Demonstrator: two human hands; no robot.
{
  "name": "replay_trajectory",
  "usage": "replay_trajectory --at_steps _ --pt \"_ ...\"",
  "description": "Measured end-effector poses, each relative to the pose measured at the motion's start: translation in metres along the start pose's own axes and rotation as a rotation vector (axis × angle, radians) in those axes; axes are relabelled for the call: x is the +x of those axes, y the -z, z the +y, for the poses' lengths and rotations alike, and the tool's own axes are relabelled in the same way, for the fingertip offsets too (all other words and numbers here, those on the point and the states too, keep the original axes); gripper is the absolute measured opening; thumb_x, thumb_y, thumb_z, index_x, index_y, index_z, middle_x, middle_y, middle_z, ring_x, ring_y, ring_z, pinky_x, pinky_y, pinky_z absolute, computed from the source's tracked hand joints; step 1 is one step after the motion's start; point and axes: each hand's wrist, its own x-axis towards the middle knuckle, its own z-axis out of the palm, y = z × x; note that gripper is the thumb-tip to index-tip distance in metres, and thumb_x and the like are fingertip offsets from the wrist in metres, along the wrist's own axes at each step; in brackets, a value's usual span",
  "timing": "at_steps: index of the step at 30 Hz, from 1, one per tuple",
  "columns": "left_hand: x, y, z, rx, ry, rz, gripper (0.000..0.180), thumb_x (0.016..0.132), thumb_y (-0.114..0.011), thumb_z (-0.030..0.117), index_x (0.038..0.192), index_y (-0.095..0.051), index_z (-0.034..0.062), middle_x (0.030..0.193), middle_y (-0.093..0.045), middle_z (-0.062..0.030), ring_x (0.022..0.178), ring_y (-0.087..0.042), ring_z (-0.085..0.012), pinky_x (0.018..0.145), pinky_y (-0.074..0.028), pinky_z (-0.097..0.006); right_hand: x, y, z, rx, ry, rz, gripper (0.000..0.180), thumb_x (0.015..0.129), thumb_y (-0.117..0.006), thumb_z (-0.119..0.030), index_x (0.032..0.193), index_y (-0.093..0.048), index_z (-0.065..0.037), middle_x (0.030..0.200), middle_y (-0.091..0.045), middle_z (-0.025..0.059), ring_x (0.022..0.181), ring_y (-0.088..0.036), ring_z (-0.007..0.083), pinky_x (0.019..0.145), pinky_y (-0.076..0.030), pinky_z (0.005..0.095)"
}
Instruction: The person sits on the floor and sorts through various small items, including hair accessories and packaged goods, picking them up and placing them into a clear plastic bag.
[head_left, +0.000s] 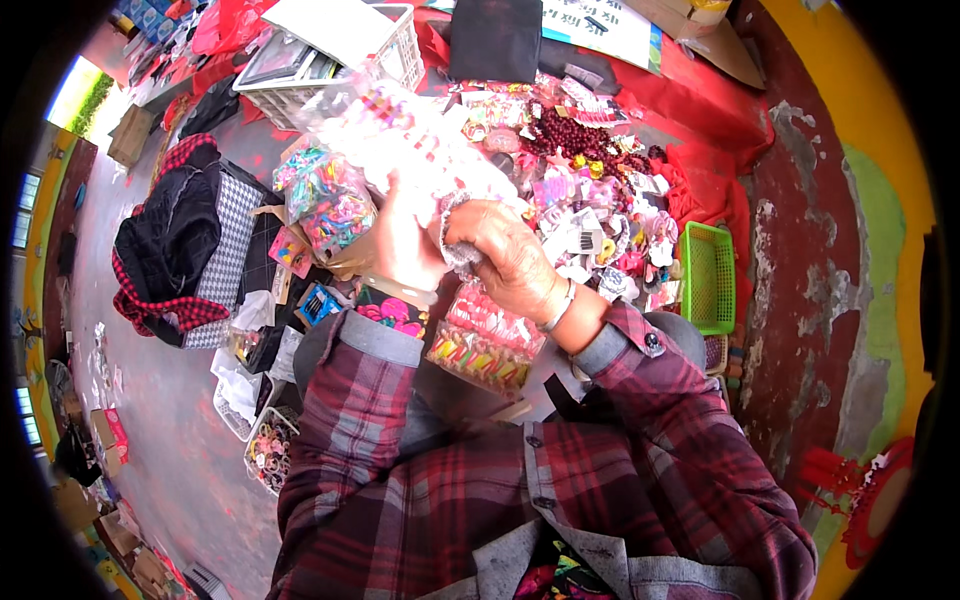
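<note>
I'd guess the grey piece [457, 257] light, soft, best pinched edgewise; the right hand [515, 250] clamps it (glare: can't tell the left hand's [405, 240] hold).

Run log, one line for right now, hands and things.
right hand: holds grey fuzzy item; left hand: beside it, grip lost in glare; clear packet: lower in view

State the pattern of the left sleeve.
The left sleeve is red and grey plaid; head view.
</note>
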Motion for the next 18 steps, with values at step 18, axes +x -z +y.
replay_trajectory --at_steps 18 --pt "-0.003 0.001 -0.018 -0.055 0.114 0.109 0.032 0.096 -0.041 0.039 0.093 -0.054 0.0106 0.08 -0.057 -0.0019 0.069 -0.054 -0.0126 0.06 -0.044 -0.029 0.001 0.002 0.001 -0.044 -0.176 0.171 0.043 0.053 -0.053 0.016 0.09 -0.053 -0.006 0.089 -0.056 0.0106 0.088 -0.054 0.034 0.075 -0.046 0.0384"
